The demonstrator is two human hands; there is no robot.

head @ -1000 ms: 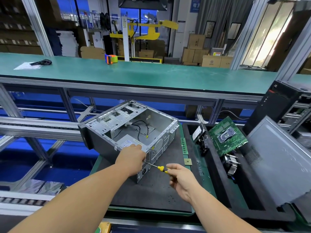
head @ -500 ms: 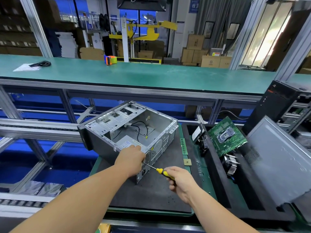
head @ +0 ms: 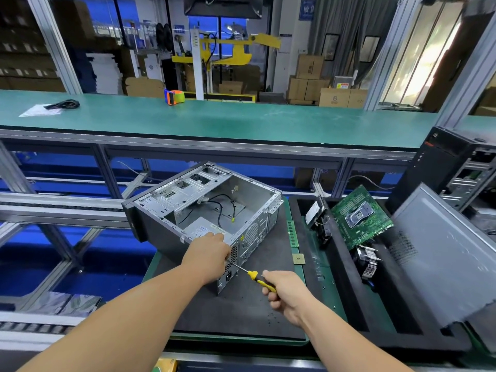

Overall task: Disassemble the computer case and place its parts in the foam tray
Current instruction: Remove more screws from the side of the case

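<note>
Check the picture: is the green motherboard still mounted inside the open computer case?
No, the motherboard leans in the foam tray, right of the computer case.

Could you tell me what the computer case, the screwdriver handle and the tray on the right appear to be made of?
Computer case: bare sheet metal, probably steel, judging by its dull grey sheen, punched vents and folded edges.
Screwdriver: its handle looks like glossy yellow plastic with black trim, on a thin shiny metal shaft.
Foam tray: matte black, thick-walled and light-absorbing, which suggests dense foam.
</note>
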